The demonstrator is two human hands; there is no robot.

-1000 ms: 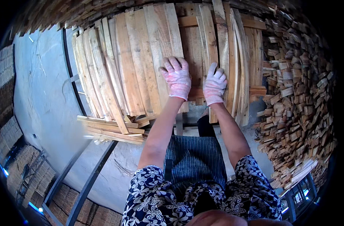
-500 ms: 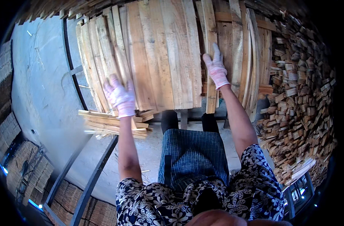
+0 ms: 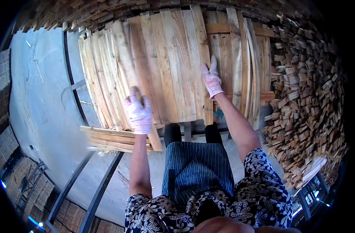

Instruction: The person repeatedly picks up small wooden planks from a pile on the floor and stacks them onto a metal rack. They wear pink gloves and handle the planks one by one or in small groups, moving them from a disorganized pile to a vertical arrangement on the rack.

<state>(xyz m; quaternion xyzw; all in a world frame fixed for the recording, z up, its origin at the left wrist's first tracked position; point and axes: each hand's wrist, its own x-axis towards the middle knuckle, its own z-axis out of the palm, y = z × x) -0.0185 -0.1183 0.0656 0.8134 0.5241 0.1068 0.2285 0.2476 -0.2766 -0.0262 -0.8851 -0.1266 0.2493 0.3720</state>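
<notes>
By the left grip [image 3: 138, 113], half curled, a slanted slat [image 3: 126, 58] is apparently held over the row [image 3: 171, 70]. The right grip [image 3: 212, 79] is spread at the row's right edge, nothing grasped. Slats seem to be being laid edge to edge; straightening is judged to be called for next. Wood [image 3: 301, 101] is stacked to the right.
</notes>
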